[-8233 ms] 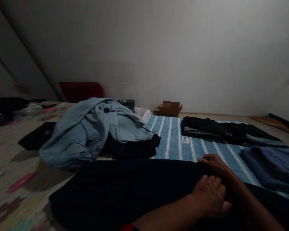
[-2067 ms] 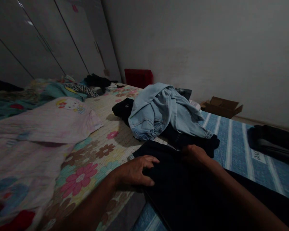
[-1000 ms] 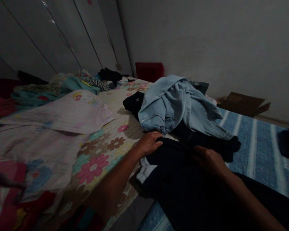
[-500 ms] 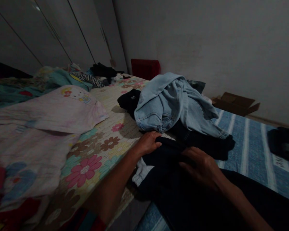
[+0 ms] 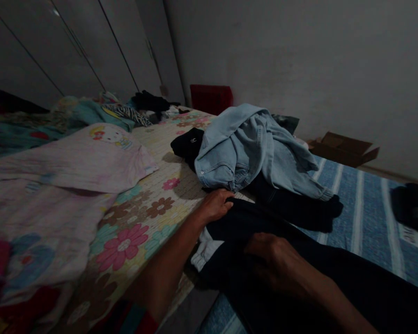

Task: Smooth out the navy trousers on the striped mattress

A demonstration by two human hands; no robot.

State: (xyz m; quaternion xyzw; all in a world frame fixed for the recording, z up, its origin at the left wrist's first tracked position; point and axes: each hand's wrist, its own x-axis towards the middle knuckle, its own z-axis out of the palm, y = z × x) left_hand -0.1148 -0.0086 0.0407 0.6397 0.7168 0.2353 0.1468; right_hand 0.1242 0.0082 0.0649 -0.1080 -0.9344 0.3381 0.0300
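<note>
A dark garment (image 5: 320,273) lies spread across the blue striped mat (image 5: 365,204) in front of me. My left hand (image 5: 216,205) pinches its far left edge, close under the light blue denim jacket (image 5: 251,148). My right hand (image 5: 271,257) rests palm down on the dark cloth nearer to me, its fingers curled and pressing the fabric. A bit of white lining (image 5: 204,246) shows at the garment's left edge.
A black garment (image 5: 188,141) lies beside the denim jacket, with more dark clothes (image 5: 299,206) under it. The flowered bed sheet (image 5: 139,218) and a pink printed cloth (image 5: 90,157) are at the left. A cardboard box (image 5: 344,148) and a red object (image 5: 211,97) stand by the wall.
My right hand has slid back toward me along the dark garment. The left hand has kept its grip at the garment's edge. The view has barely shifted.
</note>
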